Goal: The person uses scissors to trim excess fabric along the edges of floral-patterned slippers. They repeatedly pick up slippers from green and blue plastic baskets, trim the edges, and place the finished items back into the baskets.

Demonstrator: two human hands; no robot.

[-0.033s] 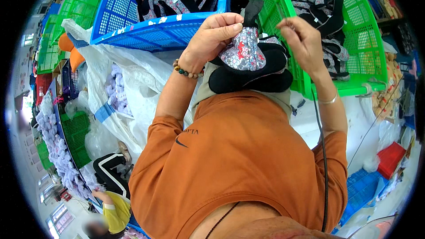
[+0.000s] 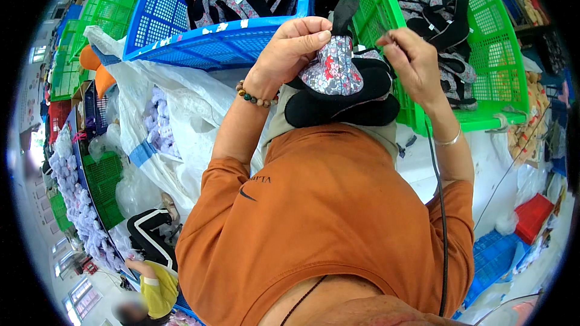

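A grey slipper with red and white flowers and black trim is pinched near its upper end between the thumb and fingers of my left hand. A black fabric end sticks up above my thumb. More slippers with black soles lie under it on my lap. To the right, apart from the held slipper, my right hand is raised with its fingers curled together. Whatever may be between those fingertips is too small to make out.
Ahead stands a blue basket full of floral slippers; a green basket at the right holds more. White plastic sheeting spreads at the left. A dark cable hangs by my right arm. A person in yellow sits at lower left.
My right hand has shifted very slightly downward. My left hand and the slipper it holds look the same.
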